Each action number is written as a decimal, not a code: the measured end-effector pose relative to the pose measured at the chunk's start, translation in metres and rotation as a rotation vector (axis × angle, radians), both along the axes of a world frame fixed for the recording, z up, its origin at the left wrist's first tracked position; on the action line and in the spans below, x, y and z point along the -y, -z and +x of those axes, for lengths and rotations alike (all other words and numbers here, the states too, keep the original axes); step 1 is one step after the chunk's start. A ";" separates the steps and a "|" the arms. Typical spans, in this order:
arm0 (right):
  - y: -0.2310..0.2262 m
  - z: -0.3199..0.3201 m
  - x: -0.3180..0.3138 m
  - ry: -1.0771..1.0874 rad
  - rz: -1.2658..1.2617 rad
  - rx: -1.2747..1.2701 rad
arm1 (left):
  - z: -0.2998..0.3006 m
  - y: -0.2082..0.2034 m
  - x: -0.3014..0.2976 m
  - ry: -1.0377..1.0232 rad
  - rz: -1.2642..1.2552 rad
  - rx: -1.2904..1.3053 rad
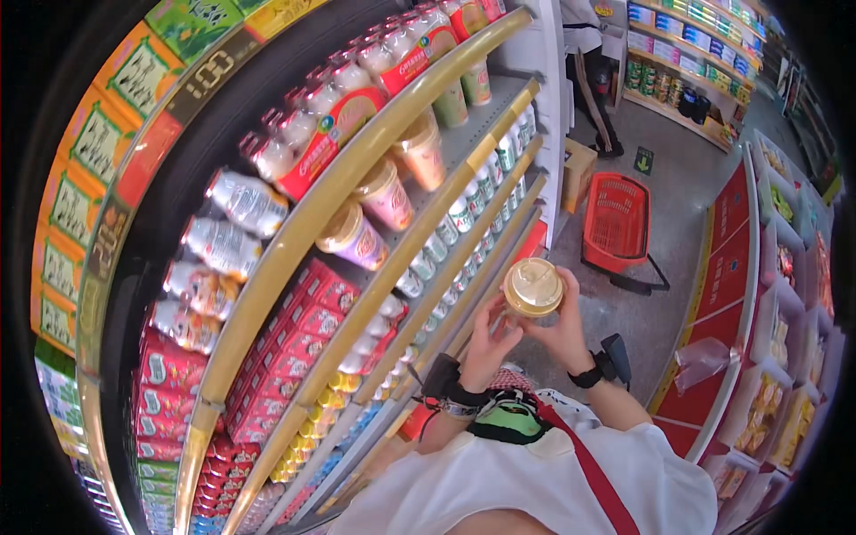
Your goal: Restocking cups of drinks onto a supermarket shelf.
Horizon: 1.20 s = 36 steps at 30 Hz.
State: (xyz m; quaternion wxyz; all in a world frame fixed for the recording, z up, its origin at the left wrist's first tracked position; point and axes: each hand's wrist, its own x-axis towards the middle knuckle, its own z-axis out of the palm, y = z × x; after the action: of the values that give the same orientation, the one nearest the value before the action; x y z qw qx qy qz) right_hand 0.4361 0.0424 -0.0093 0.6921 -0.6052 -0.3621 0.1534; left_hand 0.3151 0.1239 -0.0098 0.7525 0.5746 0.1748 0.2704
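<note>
Both my hands hold a lidded drink cup (pixel 533 287), its round beige-gold lid facing up. My left hand (pixel 486 342) is closed on the cup's near left side, while the fingers of my right hand (pixel 563 326) wrap its right side. Most of the cup's body is hidden under the lid and behind my fingers. To the left, similar lidded cups, one purple (pixel 354 236), one pink (pixel 385 194) and one orange (pixel 419 152), stand in a row on a shelf.
A tall shelf rack with gold edge rails (pixel 357 134) curves along my left, stocked with bottles and pink cartons (pixel 299 330). On the floor ahead lies a red shopping basket (pixel 617 218) beside a cardboard box (pixel 578 174). Bins of packaged snacks (pixel 762 406) line the right, and a person (pixel 593 89) stands ahead.
</note>
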 end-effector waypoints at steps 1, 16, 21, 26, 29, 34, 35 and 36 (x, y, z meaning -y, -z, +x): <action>-0.001 0.011 -0.010 -0.001 -0.003 0.006 | 0.013 -0.005 -0.007 -0.014 0.003 0.044; -0.076 0.168 -0.209 -0.095 0.526 0.225 | 0.095 -0.051 -0.092 -0.241 0.014 0.181; -0.071 0.185 -0.255 -0.209 0.495 0.234 | 0.114 -0.049 -0.092 -0.408 0.019 0.118; -0.080 0.196 -0.266 -0.371 0.378 0.352 | 0.139 -0.046 -0.087 -0.568 -0.005 0.108; -0.083 0.202 -0.279 -0.402 0.399 0.414 | 0.150 -0.043 -0.078 -0.648 -0.023 0.105; -0.083 0.207 -0.294 -0.461 0.406 0.473 | 0.162 -0.028 -0.054 -0.830 -0.078 0.128; -0.082 0.210 -0.298 -0.426 0.444 0.525 | 0.163 -0.027 -0.048 -0.846 -0.088 0.104; -0.080 0.212 -0.300 -0.456 0.411 0.474 | 0.164 -0.026 -0.043 -0.858 -0.101 0.084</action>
State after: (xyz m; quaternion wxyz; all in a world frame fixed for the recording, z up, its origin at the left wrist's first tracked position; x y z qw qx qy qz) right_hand 0.6480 0.3425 0.0704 0.6441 -0.3765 -0.6606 0.0835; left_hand 0.4792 0.1673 0.0162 0.6055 0.4006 0.3802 0.5730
